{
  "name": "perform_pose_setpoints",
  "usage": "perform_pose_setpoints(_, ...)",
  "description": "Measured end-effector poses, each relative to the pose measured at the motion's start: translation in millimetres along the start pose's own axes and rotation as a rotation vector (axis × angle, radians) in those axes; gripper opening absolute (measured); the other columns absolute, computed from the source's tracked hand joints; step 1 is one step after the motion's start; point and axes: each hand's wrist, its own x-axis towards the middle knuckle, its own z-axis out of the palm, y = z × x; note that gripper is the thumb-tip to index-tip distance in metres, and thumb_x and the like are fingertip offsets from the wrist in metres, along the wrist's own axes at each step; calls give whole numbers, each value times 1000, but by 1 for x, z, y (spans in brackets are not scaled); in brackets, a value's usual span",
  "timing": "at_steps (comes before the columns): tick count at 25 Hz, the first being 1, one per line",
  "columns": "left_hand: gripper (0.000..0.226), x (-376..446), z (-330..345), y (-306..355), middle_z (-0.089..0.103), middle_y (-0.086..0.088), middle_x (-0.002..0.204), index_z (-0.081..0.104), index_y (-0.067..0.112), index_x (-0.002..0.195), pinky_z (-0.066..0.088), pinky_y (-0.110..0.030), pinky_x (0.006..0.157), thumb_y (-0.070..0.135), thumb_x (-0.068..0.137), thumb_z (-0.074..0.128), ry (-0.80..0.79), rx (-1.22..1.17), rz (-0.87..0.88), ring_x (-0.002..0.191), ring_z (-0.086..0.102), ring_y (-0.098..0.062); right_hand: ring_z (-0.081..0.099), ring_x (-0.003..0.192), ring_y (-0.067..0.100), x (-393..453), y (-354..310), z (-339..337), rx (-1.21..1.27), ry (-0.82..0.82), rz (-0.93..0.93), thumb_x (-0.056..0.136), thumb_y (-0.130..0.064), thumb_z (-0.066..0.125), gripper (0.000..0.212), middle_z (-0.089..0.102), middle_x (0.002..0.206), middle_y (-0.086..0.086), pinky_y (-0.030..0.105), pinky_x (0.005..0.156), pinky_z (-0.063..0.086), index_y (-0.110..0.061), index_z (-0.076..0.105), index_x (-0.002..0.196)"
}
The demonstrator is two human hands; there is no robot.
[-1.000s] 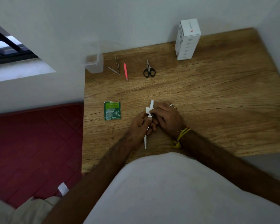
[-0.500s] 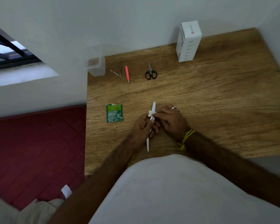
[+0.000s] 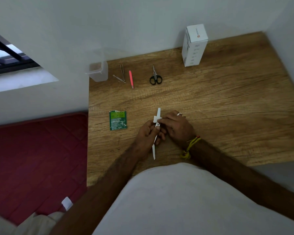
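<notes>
Left hand [image 3: 145, 134] grips the white tool [image 3: 154, 150] above the bench [image 3: 227, 107]; right hand [image 3: 176, 126] pinches a white pad [image 3: 155, 119] against it; green sachet [image 3: 118, 120] lies near, to their left; black scissors [image 3: 155, 78] well beyond.

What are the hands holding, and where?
The left hand grips a slim white tool around its middle; the right hand pinches a small white piece beside its upper part.

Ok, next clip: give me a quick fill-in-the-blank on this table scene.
1. The left hand and right hand together hold a slim ____ tool.
2. The sachet left of the hands is ____.
3. The scissors by the wall have ____ handles.
4. Between the tweezers and the scissors lies a ____ stick.
Missing: white; green; black; pink.
</notes>
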Motion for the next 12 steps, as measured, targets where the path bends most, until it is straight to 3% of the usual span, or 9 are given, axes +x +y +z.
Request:
perform_pose_setpoints(3, 26, -1, 2, 2, 69, -15, 90, 49, -1, 130, 48, -20, 53, 6, 106, 39, 24, -82, -30, 65, 66, -14, 62, 97, 26, 3, 1, -5, 80, 130, 183, 92, -6, 53, 24, 68, 104, 10, 44, 86, 50, -4, 71, 107)
perform_pose_setpoints(6, 28, -1, 5, 3, 69, -14, 99, 48, 2, 132, 50, -20, 55, 4, 106, 38, 26, -142, -55, 73, 69, -13, 63, 97, 19, 2, -8, -8, 205, 273, 312, 91, 0, 60, 21, 68, 103, 7, 42, 84, 53, -3, 72, 109)
perform_pose_setpoints(9, 35, -1, 5, 5, 69, -16, 109, 53, 4, 131, 55, -24, 65, -7, 100, 42, 7, -201, -84, 85, 70, -18, 64, 99, 21, -7, -20, -1, 214, 255, 264, 89, 2, 64, 20, 69, 104, 10, 42, 87, 53, -1, 73, 107)
perform_pose_setpoints(12, 36, -1, 5, 1, 67, -18, 122, 53, 2, 132, 59, -32, 88, -8, 99, 44, -9, -264, -76, 106, 69, -26, 63, 99, 23, -10, -20, 3, 158, 203, 176, 88, 4, 65, 21, 67, 104, 12, 41, 87, 51, 0, 72, 107)
